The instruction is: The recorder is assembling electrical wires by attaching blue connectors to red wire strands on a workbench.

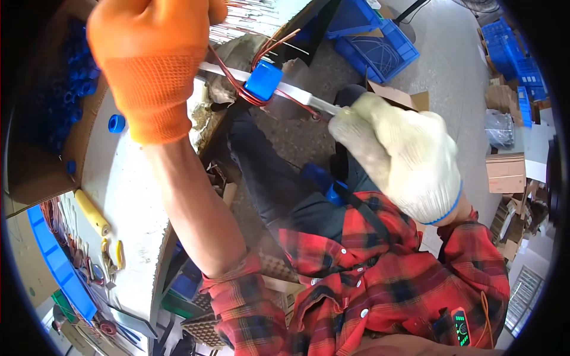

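My left hand (pixel 153 62), in an orange knit-cuffed glove, is at the top left with its fingers curled, partly cut off by the frame. What it grips is hidden. My right hand (pixel 409 154), in a white knitted glove with a blue-edged cuff, is closed around the grey end of a long flat white strip (pixel 294 93). The strip slants up left, passes by a bright blue plastic block (pixel 263 80), and reaches beside my left glove. Reddish-brown wire (pixel 252 98) loops around the block, with its loose ends pointing up right.
On the white worktable (pixel 127 172) lie a blue ring (pixel 117 123), a yellow cylinder (pixel 92 212) and small hand tools. A cardboard box (pixel 89 124) of blue parts stands at left. Many thin wires (pixel 255 15) lie at top. A blue crate (pixel 380 50) sits on the floor.
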### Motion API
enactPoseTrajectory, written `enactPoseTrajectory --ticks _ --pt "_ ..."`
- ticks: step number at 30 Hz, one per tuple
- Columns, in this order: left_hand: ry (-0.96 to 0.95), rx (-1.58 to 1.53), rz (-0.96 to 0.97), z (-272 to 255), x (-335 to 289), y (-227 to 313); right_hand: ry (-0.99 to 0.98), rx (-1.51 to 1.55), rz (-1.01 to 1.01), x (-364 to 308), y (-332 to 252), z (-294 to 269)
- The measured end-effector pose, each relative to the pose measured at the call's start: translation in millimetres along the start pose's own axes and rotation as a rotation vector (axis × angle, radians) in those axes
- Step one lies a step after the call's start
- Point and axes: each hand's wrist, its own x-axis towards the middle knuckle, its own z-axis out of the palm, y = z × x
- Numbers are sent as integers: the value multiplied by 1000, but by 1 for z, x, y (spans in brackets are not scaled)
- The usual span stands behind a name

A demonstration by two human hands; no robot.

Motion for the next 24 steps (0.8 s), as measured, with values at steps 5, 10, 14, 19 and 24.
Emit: enactPoseTrajectory --ticks 5,10,14,19,24 --pt "-57 275 -38 -16 4 6 -65 321 -15 -22 35 10" --pt "73 220 -3 -29 -10 2 -507 711 153 -132 105 30" --pt "110 171 6 -8 4 13 -355 654 458 -113 99 -10" --pt "-280 364 -348 -23 -7 -9 38 126 -268 -15 42 21" --pt "-102 367 0 -135 25 9 -412 509 -419 -118 129 15"
